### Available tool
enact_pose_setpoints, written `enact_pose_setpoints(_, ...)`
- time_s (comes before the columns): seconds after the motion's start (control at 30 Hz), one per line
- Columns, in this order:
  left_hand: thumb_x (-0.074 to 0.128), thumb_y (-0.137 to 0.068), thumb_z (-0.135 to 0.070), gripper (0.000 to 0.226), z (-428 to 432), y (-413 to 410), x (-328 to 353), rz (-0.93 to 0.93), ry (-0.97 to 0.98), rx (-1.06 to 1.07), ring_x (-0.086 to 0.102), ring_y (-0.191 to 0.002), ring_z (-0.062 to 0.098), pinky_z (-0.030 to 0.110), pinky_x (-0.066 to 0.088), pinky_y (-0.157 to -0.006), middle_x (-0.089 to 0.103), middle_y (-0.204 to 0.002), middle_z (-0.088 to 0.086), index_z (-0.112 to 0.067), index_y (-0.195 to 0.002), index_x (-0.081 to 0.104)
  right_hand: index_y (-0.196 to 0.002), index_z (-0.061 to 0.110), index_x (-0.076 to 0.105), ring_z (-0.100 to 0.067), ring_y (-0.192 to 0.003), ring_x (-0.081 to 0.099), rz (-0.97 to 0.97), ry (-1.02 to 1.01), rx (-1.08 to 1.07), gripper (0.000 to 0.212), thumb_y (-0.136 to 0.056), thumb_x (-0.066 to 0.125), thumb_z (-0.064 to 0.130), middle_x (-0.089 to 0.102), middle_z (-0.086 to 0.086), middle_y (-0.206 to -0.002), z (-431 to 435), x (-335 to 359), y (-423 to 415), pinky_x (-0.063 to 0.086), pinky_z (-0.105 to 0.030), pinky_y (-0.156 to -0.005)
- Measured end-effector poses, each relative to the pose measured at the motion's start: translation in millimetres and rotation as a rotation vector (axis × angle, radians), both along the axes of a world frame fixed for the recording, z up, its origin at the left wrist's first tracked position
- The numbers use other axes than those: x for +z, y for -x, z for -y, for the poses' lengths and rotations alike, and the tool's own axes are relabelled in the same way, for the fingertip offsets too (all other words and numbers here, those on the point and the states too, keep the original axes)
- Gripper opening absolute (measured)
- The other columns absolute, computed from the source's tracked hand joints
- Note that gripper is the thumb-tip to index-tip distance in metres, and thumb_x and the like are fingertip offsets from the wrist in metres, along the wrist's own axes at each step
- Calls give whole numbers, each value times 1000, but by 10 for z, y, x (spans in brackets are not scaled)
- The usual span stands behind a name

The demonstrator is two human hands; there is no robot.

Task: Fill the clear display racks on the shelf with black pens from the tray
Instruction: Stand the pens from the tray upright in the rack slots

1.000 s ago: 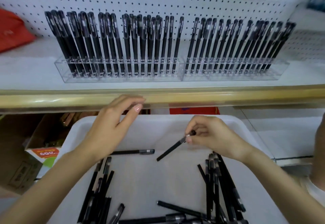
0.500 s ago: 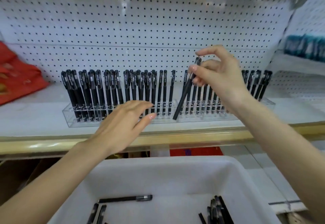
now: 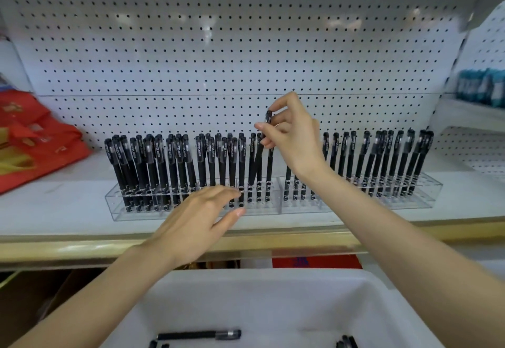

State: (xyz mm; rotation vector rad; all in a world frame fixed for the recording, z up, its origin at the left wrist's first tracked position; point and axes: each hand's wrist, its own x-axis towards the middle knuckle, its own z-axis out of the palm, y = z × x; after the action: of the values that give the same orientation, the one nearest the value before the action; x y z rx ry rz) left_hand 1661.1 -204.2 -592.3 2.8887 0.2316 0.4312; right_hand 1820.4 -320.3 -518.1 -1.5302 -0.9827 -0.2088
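Clear racks (image 3: 136,215) on the shelf (image 3: 68,211) looked nearly full, I judged. A few holes remained mid-row, and spare pens (image 3: 199,335) lay in the tray (image 3: 273,293) at 6 o'clock. My right hand (image 3: 292,140) pinched a slim, capped black pen (image 3: 259,156) near its top, tip slanting into the rack. At 7 o'clock of it, my left hand (image 3: 199,219) hovered, fingers loose, holding nothing.

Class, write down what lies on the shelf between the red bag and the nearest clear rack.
Nothing: the head view shows only bare white shelf between the red bag and the left rack.
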Motion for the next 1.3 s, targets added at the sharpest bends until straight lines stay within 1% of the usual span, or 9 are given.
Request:
enact_pose_setpoints(0.07, 17, -85, -66, 72, -10, -7, 3, 7, 4, 3, 39, -130, 2, 25, 31, -111, 44, -143, -15, -28, -140, 44, -97, 13, 47, -16, -58, 65, 7, 18, -3, 25, -87, 70, 12, 61, -6, -76, -14, -15, -7, 51, -15, -53)
enact_pose_setpoints(0.23, 12, -82, -73, 77, -51, -25, -6, 38, -4, -4, 46, -122, 1, 26, 39, -102, 50, -135, -17, -31, -135, 49, -97, 14, 47, -17, -60, 66, 59, 108, -1, 24, -88, 69, 14, 58, -1, -73, -57, -77, -20, 58, -28, -63)
enact_pose_setpoints(0.37, 11, -81, -73, 78, -45, -36, -11, 55, -18, 3, 47, -119, 0, 25, 40, -99, 51, -132, -18, -32, -133, 50, -95, 15, 47, -14, -60, 67, 113, 219, 2, 25, -87, 70, 19, 63, -4, -77, -72, -124, -25, 58, -31, -66)
enact_pose_setpoints(0.6, 10, -81, -71, 77, -54, -48, -24, 76, -28, 2, 46, -118, -2, 23, 40, -95, 51, -131, -21, -31, -131, 53, -95, 16, 47, -11, -59, 67, 110, 258, 42, 25, -86, 71, 17, 64, -4, -76, -81, -119, -47, 58, -30, -67)
enact_pose_setpoints(0.77, 12, -82, -70, 75, -64, -55, -42, 95, -31, 4, 45, -119, -2, 21, 38, -94, 51, -131, -22, -31, -129, 55, -100, 17, 48, -8, -62, 67, 152, 329, 71, 29, -85, 73, 17, 65, -2, -79, -82, -108, -64, 58, -33, -74)
enact_pose_setpoints(0.93, 14, -83, -69, 74, -72, -59, -71, 114, -25, 10, 46, -119, -2, 19, 36, -90, 51, -129, -22, -30, -127, 58, -98, 17, 46, -8, -61, 67, 185, 337, 45, 31, -84, 74, 17, 65, -1, -74, -78, -105, -79, 58, -36, -73)
enact_pose_setpoints(1.13, 14, -83, -69, 73, -82, -56, -65, 111, -20, 3, 47, -118, -1, 24, 41, -93, 51, -129, -22, -29, -126, 58, -99, 18, 47, -15, -72, 66, 266, 450, 17, 32, -84, 74, 23, 61, 7, -75, -97, -163, -70, 54, -46, -80)
enact_pose_setpoints(1.2, 15, -83, -69, 73, -84, -55, -70, 113, -15, 1, 47, -118, 0, 25, 43, -92, 52, -129, -22, -29, -126, 59, -102, 17, 48, -17, -73, 65, 280, 460, 4, 32, -84, 73, 25, 62, 5, -75, -92, -159, -68, 53, -47, -80)
enact_pose_setpoints(1.3, 15, -84, -68, 72, -88, -53, -77, 119, -15, -4, 48, -118, 0, 25, 43, -92, 53, -128, -21, -29, -125, 60, -104, 15, 49, -19, -73, 65, 283, 474, -11, 33, -84, 73, 25, 63, -1, -79, -69, -123, -72, 55, -44, -77)
